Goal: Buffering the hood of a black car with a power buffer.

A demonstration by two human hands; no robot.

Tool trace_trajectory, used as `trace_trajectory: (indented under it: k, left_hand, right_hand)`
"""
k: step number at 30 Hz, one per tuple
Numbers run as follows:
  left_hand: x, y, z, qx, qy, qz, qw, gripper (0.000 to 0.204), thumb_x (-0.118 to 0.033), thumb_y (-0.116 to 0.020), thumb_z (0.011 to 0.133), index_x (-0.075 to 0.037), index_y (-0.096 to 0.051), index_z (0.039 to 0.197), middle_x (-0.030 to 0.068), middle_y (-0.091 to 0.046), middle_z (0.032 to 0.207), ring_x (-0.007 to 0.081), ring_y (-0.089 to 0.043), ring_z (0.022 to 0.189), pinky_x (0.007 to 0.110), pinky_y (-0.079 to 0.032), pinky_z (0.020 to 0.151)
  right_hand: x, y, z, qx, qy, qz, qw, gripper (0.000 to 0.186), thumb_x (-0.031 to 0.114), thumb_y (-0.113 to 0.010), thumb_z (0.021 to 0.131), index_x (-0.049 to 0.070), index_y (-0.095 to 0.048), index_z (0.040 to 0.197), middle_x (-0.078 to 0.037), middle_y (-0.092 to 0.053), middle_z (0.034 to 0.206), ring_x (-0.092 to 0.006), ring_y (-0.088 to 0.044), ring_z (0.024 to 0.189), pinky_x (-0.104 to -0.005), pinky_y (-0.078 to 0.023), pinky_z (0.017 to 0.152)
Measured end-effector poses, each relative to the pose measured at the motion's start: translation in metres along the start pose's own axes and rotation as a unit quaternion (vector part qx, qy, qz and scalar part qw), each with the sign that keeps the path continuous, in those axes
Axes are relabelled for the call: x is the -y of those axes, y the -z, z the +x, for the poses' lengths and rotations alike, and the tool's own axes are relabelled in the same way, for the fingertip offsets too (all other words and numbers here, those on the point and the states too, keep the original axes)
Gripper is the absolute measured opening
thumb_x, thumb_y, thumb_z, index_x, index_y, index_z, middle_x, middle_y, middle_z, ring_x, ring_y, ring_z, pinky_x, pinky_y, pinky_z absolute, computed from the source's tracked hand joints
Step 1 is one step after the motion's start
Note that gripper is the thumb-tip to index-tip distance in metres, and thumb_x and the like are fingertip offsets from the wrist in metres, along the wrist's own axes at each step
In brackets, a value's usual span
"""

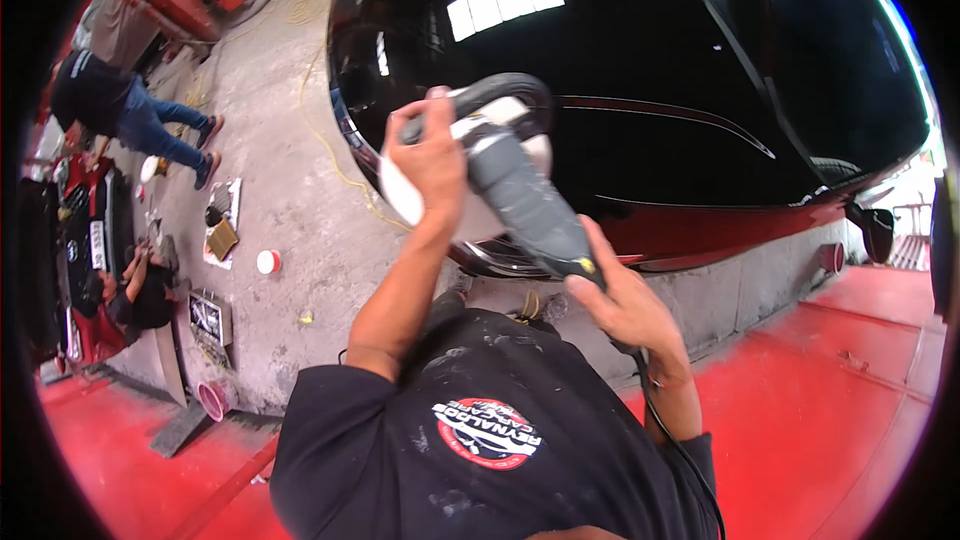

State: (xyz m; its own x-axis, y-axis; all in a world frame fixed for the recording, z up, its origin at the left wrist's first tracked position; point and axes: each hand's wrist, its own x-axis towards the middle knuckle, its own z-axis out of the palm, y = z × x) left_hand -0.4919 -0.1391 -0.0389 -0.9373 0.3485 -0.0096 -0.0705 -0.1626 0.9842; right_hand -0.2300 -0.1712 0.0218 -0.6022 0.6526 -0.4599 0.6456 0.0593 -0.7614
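A grey and black power polisher (525, 195) with a looped black front handle (512, 88) is held between my two hands over the front corner of a glossy black car (650, 55). My left hand (435, 165) is closed around the looped handle. At the rear end of the polisher's body, my right hand (632, 308) grips with its thumb along the side. A blurred white shape (400, 190), seemingly the pad, shows partly beneath the tool. Whether it touches the paint is hidden. A black cord (665, 420) runs from the tool's rear down past my right forearm.
Left of the car, a yellow cord (335, 162) snakes across the concrete floor (290, 130). A red-and-white tub (268, 261) stands there. One person in jeans (165, 125) bends over; another person (145, 295) crouches by a red car (92, 210). The car's side mirror (873, 230) sticks out at right.
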Motion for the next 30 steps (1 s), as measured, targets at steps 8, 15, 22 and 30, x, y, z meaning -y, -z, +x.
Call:
trace_trajectory:
  k: [8, 15, 22, 30]
  left_hand:
    - [0.026, 0.02, 0.011, -0.044, -0.006, -0.09, 0.995, 0.022, -0.022, -0.076, 0.089, -0.005, -0.062, 0.087, -0.0018, -0.059, 0.068, 0.0041, -0.047, 0.053, 0.02, -0.033, 0.047]
    - [0.011, -0.074, -0.107, 0.114, -0.04, -0.137, 0.983, 0.019, -0.018, -0.073, 0.091, -0.006, -0.064, 0.08, -0.0058, -0.056, 0.07, 0.0044, -0.047, 0.059, 0.024, -0.037, 0.052]
    - [-0.042, -0.138, -0.211, 0.42, -0.137, 0.002, 0.897, 0.037, -0.02, -0.073, 0.091, 0.0, -0.063, 0.12, 0.0093, -0.064, 0.113, 0.0129, -0.06, 0.098, 0.031, -0.048, 0.085]
    - [-0.18, -0.088, -0.312, 0.528, -0.044, -0.691, 0.491, 0.062, -0.054, -0.053, 0.097, 0.006, -0.069, 0.097, 0.0195, -0.066, 0.093, 0.0315, -0.063, 0.085, 0.042, -0.049, 0.075]
  right_hand:
    - [-0.003, -0.012, 0.005, 0.044, 0.0, -0.017, 0.999, 0.089, 0.046, -0.062, 0.093, 0.013, -0.012, 0.16, -0.032, -0.068, 0.105, -0.0491, -0.065, 0.101, -0.0485, -0.048, 0.088]
    - [-0.066, 0.03, -0.086, -0.104, 0.048, -0.026, 0.993, 0.101, 0.028, -0.076, 0.084, 0.013, -0.012, 0.161, -0.029, -0.063, 0.125, -0.0381, -0.066, 0.092, -0.0408, -0.049, 0.091]
    - [-0.153, 0.065, -0.177, -0.307, -0.059, 0.121, 0.942, 0.101, 0.014, -0.073, 0.082, 0.018, -0.011, 0.162, -0.012, -0.061, 0.093, -0.0227, -0.059, 0.074, -0.0342, -0.047, 0.065]
    - [-0.189, 0.117, -0.163, -0.361, -0.005, 0.133, 0.923, 0.095, 0.011, -0.07, 0.088, 0.017, -0.011, 0.162, -0.006, -0.061, 0.084, -0.0099, -0.047, 0.056, -0.0269, -0.041, 0.05]
